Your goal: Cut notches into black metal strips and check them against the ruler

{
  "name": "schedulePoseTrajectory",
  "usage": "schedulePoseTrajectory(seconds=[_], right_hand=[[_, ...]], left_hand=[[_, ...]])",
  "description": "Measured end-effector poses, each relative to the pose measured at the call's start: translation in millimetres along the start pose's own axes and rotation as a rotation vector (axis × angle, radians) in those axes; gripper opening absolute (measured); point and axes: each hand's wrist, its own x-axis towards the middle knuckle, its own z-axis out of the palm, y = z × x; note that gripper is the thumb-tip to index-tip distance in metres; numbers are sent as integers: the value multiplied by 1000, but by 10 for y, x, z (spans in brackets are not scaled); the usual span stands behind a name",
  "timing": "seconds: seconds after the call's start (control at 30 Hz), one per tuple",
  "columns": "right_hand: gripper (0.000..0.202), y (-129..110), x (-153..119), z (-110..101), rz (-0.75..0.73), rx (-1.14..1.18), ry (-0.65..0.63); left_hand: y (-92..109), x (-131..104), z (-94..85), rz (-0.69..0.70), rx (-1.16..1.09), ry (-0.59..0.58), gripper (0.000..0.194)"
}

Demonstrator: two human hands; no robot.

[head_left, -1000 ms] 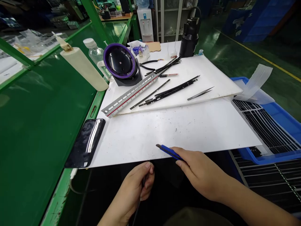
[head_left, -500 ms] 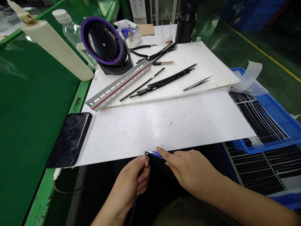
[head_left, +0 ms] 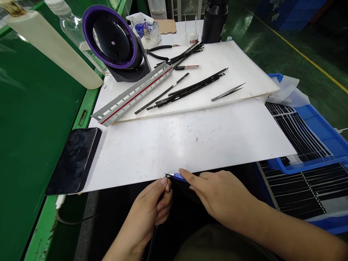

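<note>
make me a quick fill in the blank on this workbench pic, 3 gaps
1. The right hand holds a ____-handled knife.
2. The left hand pinches a thin ____ strip.
3. The dark phone lies at the white board's ____ edge.

Missing words: blue; black; left

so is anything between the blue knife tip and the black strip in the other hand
Nothing visible. The right hand holds the blue knife with its tip right at the top of the thin black strip pinched by the left hand, just below the white board's near edge.
</note>
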Motion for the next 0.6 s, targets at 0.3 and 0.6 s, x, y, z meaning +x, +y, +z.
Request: schedulePoseTrajectory(seconds=[0.3,0.6], right_hand=[[57,36,4,37,-30,-65,5],[62,-4,-38,64,-46,-149,54]], left_hand=[[-38,30,-12,11,-24,-5,30],[-25,40,5,11,-20,8,30]])
